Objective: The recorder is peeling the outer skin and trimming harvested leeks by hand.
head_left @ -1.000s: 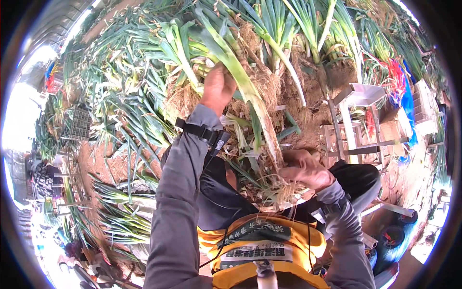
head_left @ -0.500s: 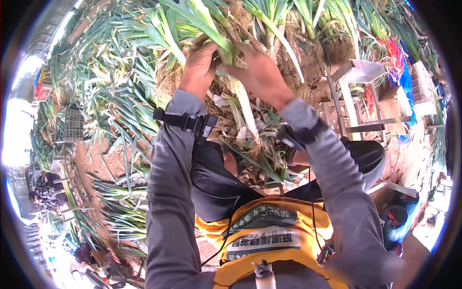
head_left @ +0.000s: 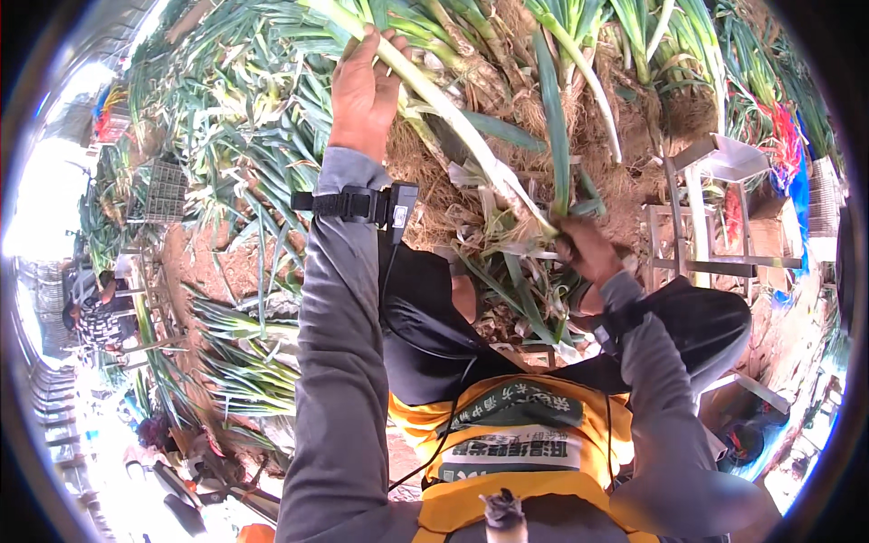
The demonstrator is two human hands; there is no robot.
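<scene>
Far left, a grey wire-mesh crate [head_left: 166,192] stood beside a big loose pile of long green leafy stalks [head_left: 231,149]; below them a flatter bundle of green-and-white stalks [head_left: 249,362] lay on the brown ground. None of those looked cleaned, so I'd have called most of the stock undone. The left hand [head_left: 365,95] was wrapped round the upper part of one long pale-green-and-white leek-like stalk [head_left: 471,140], which slanted down to the right above the ground, between both hands. Most of its visible length looked bare and smooth, so I judged it largely stripped, with only the root end unsettled. Under it, a litter of torn green and straw-coloured leaf scraps [head_left: 525,303] lay between the legs, so some peeling was done. A long flat dark-green leaf strip [head_left: 555,118] rose beside it, lower end at the right hand [head_left: 590,249]. That hand was blurred and curled at the stalk's root end; couldn't tell whether it gripped stalk, strip or both. Further right, a row of stalks with brown fibrous roots [head_left: 688,107] had roots on: not done, as judged. A pale metal stand [head_left: 724,161] sat at far right.
</scene>
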